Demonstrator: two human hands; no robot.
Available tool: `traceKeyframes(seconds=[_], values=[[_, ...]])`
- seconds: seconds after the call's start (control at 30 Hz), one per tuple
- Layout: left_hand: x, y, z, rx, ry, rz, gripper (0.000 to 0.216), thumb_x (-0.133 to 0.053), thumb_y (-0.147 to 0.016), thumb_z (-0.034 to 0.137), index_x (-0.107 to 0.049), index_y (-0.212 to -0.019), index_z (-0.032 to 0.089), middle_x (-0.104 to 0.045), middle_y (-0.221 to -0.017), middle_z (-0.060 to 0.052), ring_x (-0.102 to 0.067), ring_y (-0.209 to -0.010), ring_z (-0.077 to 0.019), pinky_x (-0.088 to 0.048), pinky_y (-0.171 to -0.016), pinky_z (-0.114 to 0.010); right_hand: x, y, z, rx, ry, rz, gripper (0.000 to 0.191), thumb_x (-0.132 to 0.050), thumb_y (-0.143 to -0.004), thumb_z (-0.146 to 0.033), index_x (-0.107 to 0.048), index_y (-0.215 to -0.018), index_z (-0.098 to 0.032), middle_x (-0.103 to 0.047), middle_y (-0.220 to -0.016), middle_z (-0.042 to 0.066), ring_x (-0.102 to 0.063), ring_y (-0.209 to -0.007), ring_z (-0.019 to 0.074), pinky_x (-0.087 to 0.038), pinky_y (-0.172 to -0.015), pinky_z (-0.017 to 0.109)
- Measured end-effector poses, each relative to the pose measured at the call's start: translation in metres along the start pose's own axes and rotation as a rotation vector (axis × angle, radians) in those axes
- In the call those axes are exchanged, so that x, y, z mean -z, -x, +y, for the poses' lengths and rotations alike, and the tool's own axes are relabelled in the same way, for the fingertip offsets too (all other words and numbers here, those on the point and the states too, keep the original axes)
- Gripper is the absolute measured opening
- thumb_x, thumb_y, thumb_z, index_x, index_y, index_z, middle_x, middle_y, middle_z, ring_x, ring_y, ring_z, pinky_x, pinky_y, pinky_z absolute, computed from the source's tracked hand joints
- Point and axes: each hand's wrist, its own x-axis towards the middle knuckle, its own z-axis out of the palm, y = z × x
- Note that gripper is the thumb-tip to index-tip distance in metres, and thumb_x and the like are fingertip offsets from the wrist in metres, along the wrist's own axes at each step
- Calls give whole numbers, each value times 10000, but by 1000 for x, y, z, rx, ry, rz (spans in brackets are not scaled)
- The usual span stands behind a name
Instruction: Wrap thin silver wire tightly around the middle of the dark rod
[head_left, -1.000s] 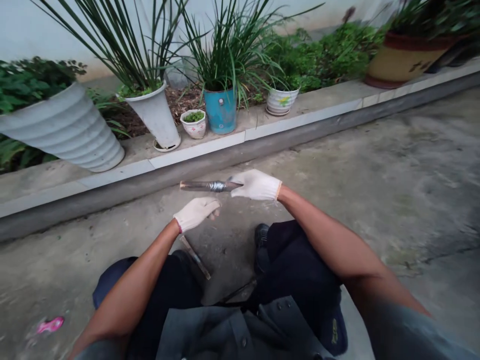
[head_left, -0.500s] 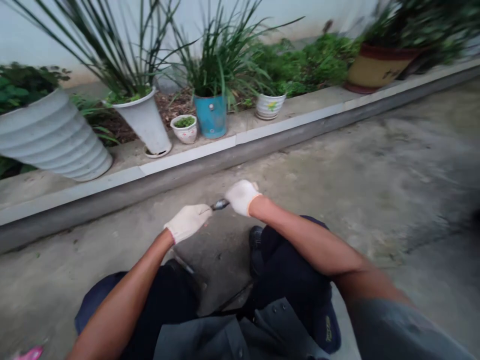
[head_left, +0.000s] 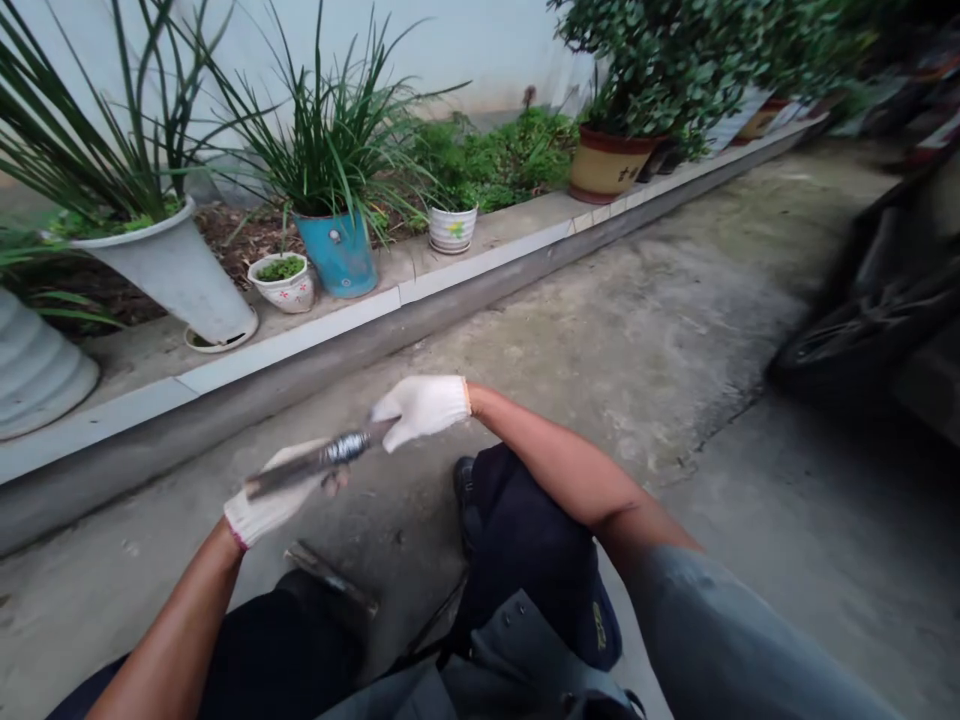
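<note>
Light: soft, even daylight, rather dim; no strong direction shows.
Shadows: faint and diffuse on the concrete ground (head_left: 675,330); none hard-edged.
Glare: none; the far wall (head_left: 480,40) is pale but not blown out.
Blur: motion smear on the left hand (head_left: 274,495) and the far-right dark shapes.
Distortion: wide-angle bending at the edges; the curb (head_left: 480,275) curves.

White knitted cotton gloves cover the left hand (head_left: 270,500) and right hand (head_left: 421,408). The small round ceramic pot (head_left: 283,283) is white with pink flowers; the cylindrical metal planter (head_left: 337,254) is turquoise
</note>
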Motion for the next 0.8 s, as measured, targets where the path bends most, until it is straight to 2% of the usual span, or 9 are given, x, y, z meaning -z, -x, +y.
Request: traceKeyframes(seconds=[0.13,0.23,0.33,0.4,0.47,0.53,0.63,0.73,0.8], values=[[-6,-4,-3,-33,-56,125,532,-512,-1018,666,-738,-923,193,-796,-898,-83,-709,-787,-223,-542,-826,-337,6,-5,-1,-216,11,382,317,-652,-991,-436,-764,-1128,-174,-760,-1014,13,-638,-876,159,-388,-729,244],[-14,-5,-2,25,-96,97,480,-507,-1018,635,-726,-974,210,-776,-855,-32,-673,-707,-196,-518,-745,-309,8,-12,-2,-392,157,478,353,-602,-1033,-418,-753,-1283,-220,-796,-1161,70,-713,-988,219,-460,-791,271],[-20,-5,0,63,-145,29,451,-508,-1011,636,-706,-988,232,-751,-822,10,-641,-648,-183,-497,-683,-294,4,-17,-5,-501,440,319,368,-554,-1045,-251,-753,-1348,-186,-783,-1283,168,-742,-1155,294,-533,-923,350],[-20,-6,-1,63,-220,3,444,-505,-1012,631,-677,-894,238,-732,-790,21,-619,-626,-176,-472,-661,-289,-5,-20,-10,-547,543,155,359,-552,-1004,-140,-791,-1270,-117,-787,-1238,227,-754,-1166,329,-557,-959,410],[-18,-7,-2,65,-308,6,445,-494,-1014,611,-643,-815,242,-705,-744,26,-599,-610,-176,-435,-634,-288,-17,-21,-15,-561,539,14,311,-615,-944,-100,-826,-1173,-100,-807,-1147,227,-773,-1107,339,-576,-936,443],[-15,-7,-2,58,-393,15,452,-474,-1021,592,-620,-770,245,-671,-698,27,-591,-618,-183,-403,-619,-288,-27,-21,-18,-544,515,-72,282,-685,-890,-104,-845,-1119,-138,-822,-1103,186,-781,-1049,328,-584,-900,448],[-9,-6,1,42,-451,37,466,-455,-1032,582,-601,-746,245,-646,-684,28,-593,-647,-187,-394,-638,-284,-31,-18,-19,-433,498,-191,253,-723,-872,-154,-852,-1087,-178,-826,-1094,142,-768,-967,281,-555,-821,375],[-4,-4,5,64,-397,46,477,-484,-1026,615,-633,-769,243,-641,-689,31,-588,-649,-183,-403,-658,-284,-18,-9,-13,-194,444,-313,196,-735,-900,-250,-836,-1048,-170,-806,-980,87,-699,-839,198,-458,-727,292],[-1,-3,5,66,-336,27,498,-506,-1018,645,-643,-764,239,-636,-685,25,-585,-661,-183,-416,-672,-284,-6,-1,-7,-81,348,-332,180,-748,-910,-305,-812,-1008,-169,-756,-862,22,-627,-764,150,-398,-691,267]])
